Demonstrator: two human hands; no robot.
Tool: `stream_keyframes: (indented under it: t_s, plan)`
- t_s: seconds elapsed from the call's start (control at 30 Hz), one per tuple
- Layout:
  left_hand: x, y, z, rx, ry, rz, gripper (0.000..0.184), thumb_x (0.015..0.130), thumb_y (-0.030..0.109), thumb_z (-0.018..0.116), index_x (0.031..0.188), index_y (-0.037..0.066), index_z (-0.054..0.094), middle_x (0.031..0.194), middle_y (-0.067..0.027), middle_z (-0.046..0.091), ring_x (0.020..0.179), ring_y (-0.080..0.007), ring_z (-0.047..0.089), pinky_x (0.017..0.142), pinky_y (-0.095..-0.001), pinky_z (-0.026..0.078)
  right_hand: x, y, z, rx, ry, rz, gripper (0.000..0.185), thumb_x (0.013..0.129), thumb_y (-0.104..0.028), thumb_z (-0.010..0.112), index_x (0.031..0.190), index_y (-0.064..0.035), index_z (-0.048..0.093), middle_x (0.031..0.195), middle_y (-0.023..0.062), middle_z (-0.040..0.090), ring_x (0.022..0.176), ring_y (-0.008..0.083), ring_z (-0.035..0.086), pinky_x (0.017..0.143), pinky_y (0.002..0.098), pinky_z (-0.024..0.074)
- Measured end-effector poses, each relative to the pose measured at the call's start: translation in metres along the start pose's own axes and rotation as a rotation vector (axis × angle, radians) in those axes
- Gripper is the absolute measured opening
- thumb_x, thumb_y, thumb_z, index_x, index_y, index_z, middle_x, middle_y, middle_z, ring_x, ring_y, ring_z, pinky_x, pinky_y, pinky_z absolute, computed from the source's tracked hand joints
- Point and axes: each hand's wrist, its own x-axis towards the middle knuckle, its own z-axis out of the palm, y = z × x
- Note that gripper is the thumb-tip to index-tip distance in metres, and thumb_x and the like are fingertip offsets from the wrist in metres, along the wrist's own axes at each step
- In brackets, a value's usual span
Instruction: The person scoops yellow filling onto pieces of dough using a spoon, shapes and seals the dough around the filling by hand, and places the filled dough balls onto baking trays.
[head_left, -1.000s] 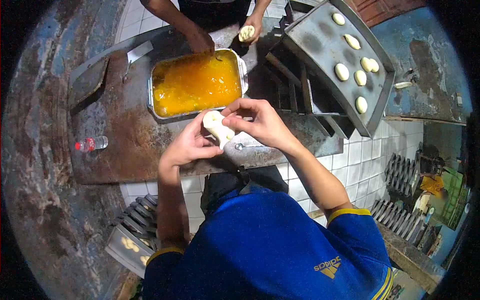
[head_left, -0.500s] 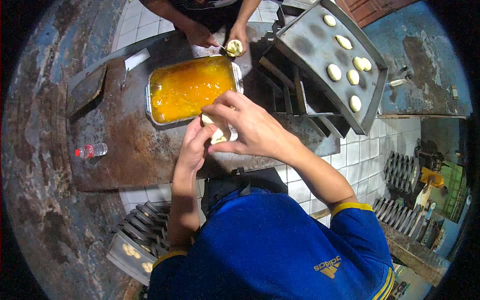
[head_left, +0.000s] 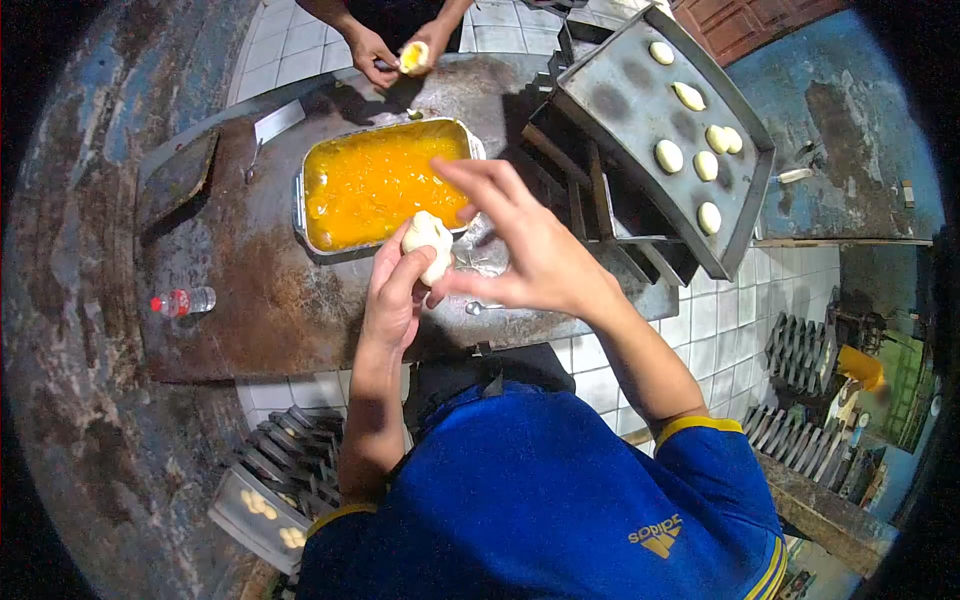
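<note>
A lumpy piece of white dough [head_left: 428, 243] is held between the thumb and fingers of my left hand [head_left: 391, 290], just in front of the metal pan of orange filling [head_left: 375, 185]. My right hand [head_left: 530, 245] is spread beside the dough on its right, fingers apart and nothing in them; its fingertips come over the pan's right edge. Below my right hand, a spoon [head_left: 480, 307] lies on the dark worktable [head_left: 240, 300], partly hidden.
Across the table a co-worker's hands [head_left: 400, 55] hold dough with yellow filling. A tray [head_left: 630, 90] with several dough balls rests on a rack at the right. At left are a bottle [head_left: 183, 301], a white card-like piece [head_left: 280, 121] and a dark board [head_left: 180, 180].
My right hand has opened and come off the dough, which stays in my left hand and looks more closed up. The co-worker's hands have moved left and away from the pan.
</note>
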Motion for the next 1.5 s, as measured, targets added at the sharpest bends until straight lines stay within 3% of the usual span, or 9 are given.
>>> stream_keyframes:
  t_s: [0.13, 0.4, 0.63, 0.77, 1.07, 1.17, 1.3, 1.37, 1.5]
  plan:
    - [-0.001, -0.002, 0.010, -0.026, 0.050, -0.054, 0.036, 0.100, 0.027, 0.060, 0.127, 0.003, 0.056, 0.093, -0.0034, 0.065, 0.068, -0.0090, 0.061, 0.052, -0.0238, 0.044, -0.004, 0.012, 0.007, -0.303, -0.027, -0.266, 0.073, 0.081, -0.035, 0.091, 0.142, -0.0059, 0.064, 0.124, 0.0169, 0.062, 0.110, 0.0326, 0.066, 0.096, 0.0392, 0.0560]
    - [0.008, 0.025, 0.023, 0.036, 0.068, 0.105, 0.047, 0.102, 0.026, 0.072, 0.139, 0.009, 0.049, 0.097, -0.0057, 0.069, 0.065, -0.0044, 0.058, 0.043, -0.0174, 0.038, -0.005, 0.043, 0.020, 0.470, 0.158, 0.192, 0.026, 0.102, -0.019, 0.074, 0.121, -0.0005, 0.076, 0.107, 0.0060, 0.071, 0.094, 0.0142, 0.070, 0.077, 0.0267, 0.0604]
    - [0.039, 0.045, 0.072, 0.290, -0.047, 0.505, 0.035, 0.092, 0.010, 0.075, 0.121, 0.001, 0.059, 0.100, -0.0063, 0.068, 0.091, -0.0122, 0.066, 0.087, -0.0277, 0.054, -0.030, 0.030, 0.040, 1.595, 0.140, 0.387, 0.051, 0.096, 0.004, 0.072, 0.138, -0.0162, 0.052, 0.131, 0.0092, 0.068, 0.108, 0.0206, 0.073, 0.067, 0.0244, 0.0678]
    - [0.037, 0.045, 0.128, 0.177, -0.254, 0.465, 0.041, 0.084, 0.006, 0.072, 0.121, 0.001, 0.057, 0.101, -0.0063, 0.067, 0.098, -0.0145, 0.067, 0.102, -0.0357, 0.053, -0.025, 0.034, 0.038, 1.058, 0.709, 0.079, 0.050, 0.097, -0.005, 0.076, 0.143, -0.0011, 0.057, 0.131, 0.0057, 0.066, 0.106, 0.0156, 0.070, 0.095, 0.0312, 0.0590]
    - [0.067, 0.035, 0.206, 0.074, -0.441, 0.694, 0.055, 0.079, 0.001, 0.072, 0.127, 0.005, 0.045, 0.084, -0.0004, 0.064, 0.095, -0.0169, 0.071, 0.115, -0.0475, 0.045, -0.069, 0.018, -0.105, 0.817, 0.172, 0.042, 0.052, 0.098, -0.023, 0.078, 0.138, 0.0063, 0.064, 0.130, 0.0105, 0.071, 0.122, 0.0193, 0.065, 0.107, 0.0369, 0.0507]
    - [0.058, 0.022, 0.250, 0.229, -0.488, 0.692, 0.064, 0.076, 0.021, 0.077, 0.126, 0.006, 0.040, 0.081, -0.0012, 0.061, 0.091, -0.0202, 0.070, 0.117, -0.0534, 0.045, -0.074, 0.029, -0.108, 0.742, 0.535, -0.093, 0.065, 0.090, -0.035, 0.086, 0.135, 0.0069, 0.066, 0.123, 0.0111, 0.074, 0.114, 0.0190, 0.069, 0.103, 0.0355, 0.0525]
    - [0.080, 0.008, 0.261, 0.114, -0.503, 0.670, 0.061, 0.077, 0.012, 0.079, 0.124, 0.006, 0.041, 0.086, -0.0012, 0.056, 0.083, -0.0153, 0.064, 0.103, -0.0474, 0.052, -0.078, 0.057, -0.143, 0.497, 0.431, -0.104, 0.042, 0.092, -0.024, 0.080, 0.122, 0.0055, 0.074, 0.109, 0.0111, 0.078, 0.103, 0.0153, 0.071, 0.095, 0.0324, 0.0546]
    - [0.100, 0.009, 0.249, 0.306, -0.359, 0.750, 0.060, 0.080, 0.004, 0.079, 0.128, 0.007, 0.042, 0.093, -0.0019, 0.058, 0.082, -0.0133, 0.063, 0.089, -0.0382, 0.054, -0.079, 0.044, -0.224, 0.325, -0.266, 0.048, 0.029, 0.098, -0.009, 0.075, 0.125, 0.0005, 0.069, 0.119, 0.0116, 0.075, 0.097, 0.0189, 0.072, 0.086, 0.0362, 0.0572]
    - [0.173, -0.024, 0.240, 0.706, -0.154, 0.849, 0.063, 0.080, -0.002, 0.081, 0.131, 0.010, 0.045, 0.102, -0.0036, 0.063, 0.086, -0.0138, 0.068, 0.077, -0.0306, 0.057, -0.049, 0.053, -0.257, 0.144, 0.098, 0.104, 0.054, 0.088, -0.021, 0.088, 0.136, -0.0031, 0.069, 0.125, 0.0075, 0.074, 0.106, 0.0173, 0.071, 0.092, 0.0358, 0.0584]
